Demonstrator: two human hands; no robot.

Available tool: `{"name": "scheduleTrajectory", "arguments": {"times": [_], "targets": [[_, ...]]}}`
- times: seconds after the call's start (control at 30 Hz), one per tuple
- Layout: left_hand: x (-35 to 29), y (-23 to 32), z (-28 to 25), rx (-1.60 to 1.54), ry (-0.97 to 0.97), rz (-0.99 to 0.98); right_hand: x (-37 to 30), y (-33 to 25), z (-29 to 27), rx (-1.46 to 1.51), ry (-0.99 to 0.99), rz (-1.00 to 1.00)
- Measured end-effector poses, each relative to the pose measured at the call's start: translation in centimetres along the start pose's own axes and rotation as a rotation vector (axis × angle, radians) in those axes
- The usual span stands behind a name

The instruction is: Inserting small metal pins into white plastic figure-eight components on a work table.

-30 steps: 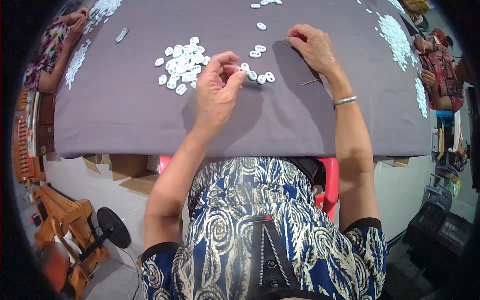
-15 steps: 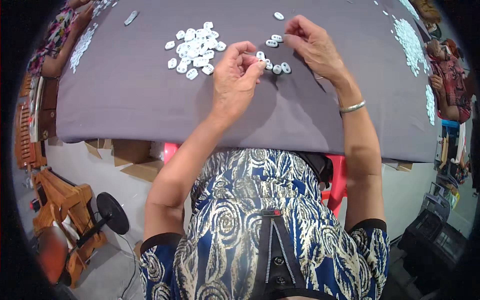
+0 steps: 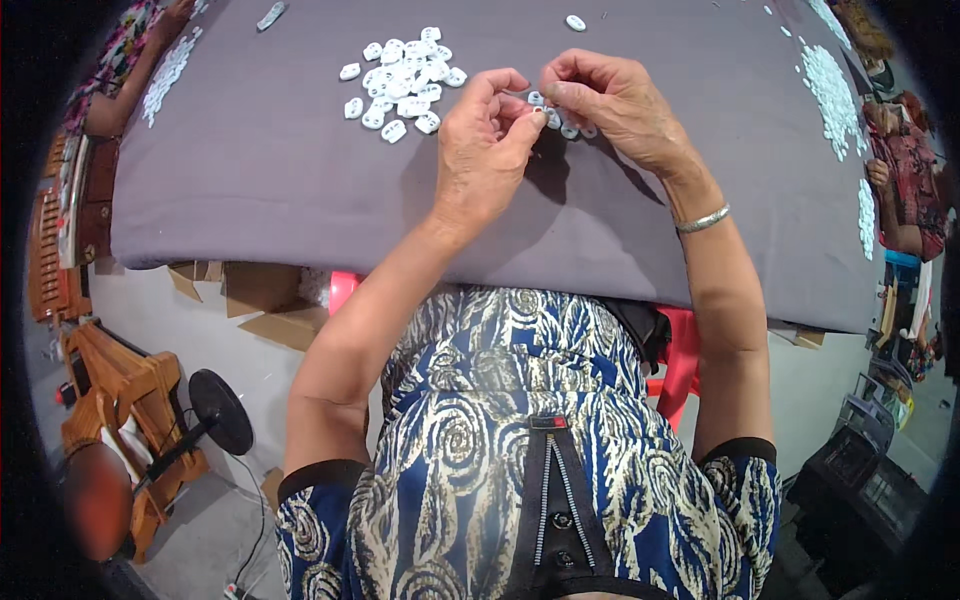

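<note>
My left hand (image 3: 487,140) is closed, thumb and forefinger pinching a small white oval piece (image 3: 538,110) at their tips. My right hand (image 3: 620,105) comes close to it from the right. Its thumb and forefinger are pressed together, and what lies between them is too small to make out. Beneath and between both hands lie several more white oval pieces (image 3: 569,131) with dark holes, partly hidden by my right fingers. Left of my hands spreads a loose heap of like pieces (image 3: 405,80).
A grey cloth (image 3: 270,180) covers the table. One white piece (image 3: 575,22) lies apart beyond my hands. Piles of small white pieces lie along the left side (image 3: 170,75) and right side (image 3: 830,95), where other people sit. A small silvery object (image 3: 271,16) rests at the far left.
My right hand has moved left and slightly down, from the pieces farther out to beside my left fingertips. The left hand keeps its pinch. The whole view has shifted a little.
</note>
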State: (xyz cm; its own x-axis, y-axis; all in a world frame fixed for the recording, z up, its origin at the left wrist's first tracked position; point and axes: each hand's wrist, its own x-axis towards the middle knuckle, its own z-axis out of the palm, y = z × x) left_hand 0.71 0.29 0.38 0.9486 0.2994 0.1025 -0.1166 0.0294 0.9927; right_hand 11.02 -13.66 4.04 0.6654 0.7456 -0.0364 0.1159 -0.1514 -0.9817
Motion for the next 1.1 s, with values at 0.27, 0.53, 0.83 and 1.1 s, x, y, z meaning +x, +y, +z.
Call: {"name": "scheduleTrajectory", "arguments": {"times": [0.27,0.53,0.83,1.1], "targets": [[0.10,-0.03,0.15,0.023,-0.003,0.009,-0.02,0.21,0.48,0.012,0.043,-0.036],[0.06,-0.05,0.33,-0.027,0.056,0.002,-0.11,-0.18,0.50,0.017,0.063,-0.026],[0.04,0.00,0.32,-0.038,0.059,0.009,-0.07,-0.04,0.40,0.059,0.045,-0.038],[0.12,-0.23,0.37,-0.025,0.069,0.027,-0.03,0.15,0.43,0.041,0.059,-0.040]]}}
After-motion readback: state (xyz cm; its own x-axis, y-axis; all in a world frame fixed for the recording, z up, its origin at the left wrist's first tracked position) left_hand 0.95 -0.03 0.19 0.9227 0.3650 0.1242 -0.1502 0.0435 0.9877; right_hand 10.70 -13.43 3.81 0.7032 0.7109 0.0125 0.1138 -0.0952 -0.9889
